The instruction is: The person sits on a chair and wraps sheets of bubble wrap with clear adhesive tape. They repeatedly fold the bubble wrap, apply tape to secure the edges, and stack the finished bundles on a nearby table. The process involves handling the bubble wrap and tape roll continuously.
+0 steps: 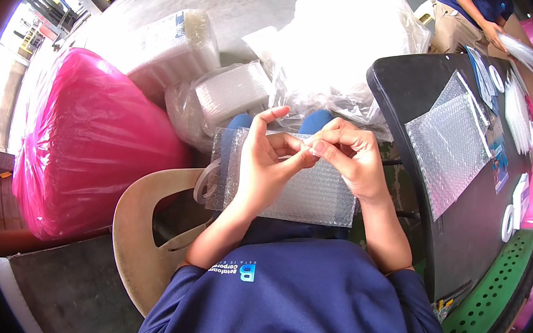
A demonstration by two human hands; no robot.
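A clear bubble wrap sheet [314, 196] lies flat across my lap, below both hands. Over its upper edge, my left hand [268, 157] pinches with thumb and fingertips while one finger points up. The fingertips of my right hand [351, 155] are pinched too and meet those of the left. A tiny whitish bit shows between them, too small to name. Beside my left wrist, a white tape roll [204, 181] hangs at the sheet's left edge, partly hidden by it.
On the black table [407, 83] at my right lie bubble wrap pouches [449, 144] and another tape roll [507, 224]. A full pink plastic bag [97, 145] stands left, near a beige chair [130, 237]. White wrapped bundles [235, 91] sit ahead. A co-worker's hand [494, 37] holds clear sheets at far right.
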